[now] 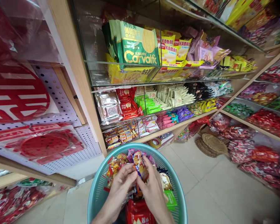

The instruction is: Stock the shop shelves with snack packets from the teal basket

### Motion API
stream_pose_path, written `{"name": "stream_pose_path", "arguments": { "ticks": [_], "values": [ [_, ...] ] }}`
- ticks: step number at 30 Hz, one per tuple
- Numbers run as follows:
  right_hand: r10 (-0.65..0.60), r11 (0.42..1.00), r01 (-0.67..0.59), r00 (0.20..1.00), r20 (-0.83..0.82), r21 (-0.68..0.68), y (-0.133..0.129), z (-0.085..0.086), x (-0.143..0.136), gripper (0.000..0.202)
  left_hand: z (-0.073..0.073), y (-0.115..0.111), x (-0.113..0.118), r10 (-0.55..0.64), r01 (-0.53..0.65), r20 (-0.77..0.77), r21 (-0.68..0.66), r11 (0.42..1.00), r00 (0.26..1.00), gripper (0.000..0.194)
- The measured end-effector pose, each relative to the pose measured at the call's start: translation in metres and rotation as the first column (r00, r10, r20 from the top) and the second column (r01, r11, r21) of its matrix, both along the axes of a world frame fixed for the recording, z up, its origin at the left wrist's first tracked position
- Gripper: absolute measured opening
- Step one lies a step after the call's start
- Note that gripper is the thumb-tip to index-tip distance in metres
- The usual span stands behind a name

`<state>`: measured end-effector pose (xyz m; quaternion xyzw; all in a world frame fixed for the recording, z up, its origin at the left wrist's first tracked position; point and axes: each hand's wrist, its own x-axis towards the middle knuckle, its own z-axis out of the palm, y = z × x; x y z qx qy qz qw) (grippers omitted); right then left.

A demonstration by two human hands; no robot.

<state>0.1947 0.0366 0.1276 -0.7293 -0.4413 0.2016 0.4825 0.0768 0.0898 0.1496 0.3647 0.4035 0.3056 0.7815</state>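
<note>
A teal plastic basket (pixel 93 186) holds many wrapped snacks, among them a green packet (pixel 170 199) at the right and a red packet (pixel 138 213) at the bottom. Over the basket's middle, my right hand (pixel 151 183) is closed round a small orange and blue snack packet (pixel 142 171). My left hand (pixel 123 183) meets it from the left, its fingers bent and pinching the packet's left edge. Other small packets lie close under both hands, and purple wrapped ones (pixel 131 155) sit just beyond the fingertips.
Glass-fronted shelves (pixel 121 84) of packaged snacks rise ahead. More shelves (pixel 254 121) of sweets line the right side, with bagged goods (pixel 244 149) and woven round trays (pixel 212 144) on the tiled floor (pixel 207 199). Red decorations (pixel 44 144) hang on a pegboard at the left.
</note>
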Motion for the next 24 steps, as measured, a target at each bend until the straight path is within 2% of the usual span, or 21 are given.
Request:
{"name": "stream_pose_path", "arguments": {
  "ticks": [3,6,8,11,16,19,24],
  "values": [
    [0.069,0.998,-0.069,0.994,0.088,-0.006,-0.002,0.000,-0.007,0.059,-0.003,0.006,0.004,0.091,-0.091,-0.035,0.027,0.996,0.995,0.039],
    [0.087,0.996,-0.088,0.995,0.048,0.023,-0.004,0.000,-0.009,0.062,-0.003,0.011,0.003,0.120,-0.118,0.041,-0.058,0.991,0.992,0.033],
    [0.081,0.996,-0.079,0.996,-0.036,0.049,-0.005,-0.001,-0.008,0.062,-0.002,0.015,0.001,0.129,-0.118,0.088,-0.125,0.985,0.988,0.034],
    [0.066,0.995,-0.045,0.970,-0.233,0.091,-0.005,0.000,-0.006,0.056,0.000,0.020,-0.004,0.139,-0.119,0.130,-0.148,0.982,0.982,0.033],
    [0.076,0.985,0.026,0.826,-0.559,0.173,-0.002,0.003,-0.002,0.051,0.001,0.025,-0.005,0.150,-0.123,0.150,-0.176,0.977,0.977,0.034],
    [0.046,0.988,0.056,0.785,-0.618,0.145,-0.003,0.001,0.002,0.042,0.000,0.023,-0.003,0.137,-0.110,0.145,-0.179,0.978,0.980,0.034],
    [0.039,0.990,0.055,0.777,-0.628,0.130,-0.007,-0.009,0.009,0.036,-0.004,0.018,-0.001,0.079,-0.067,0.124,-0.099,0.993,0.989,0.029]
  ]
}}
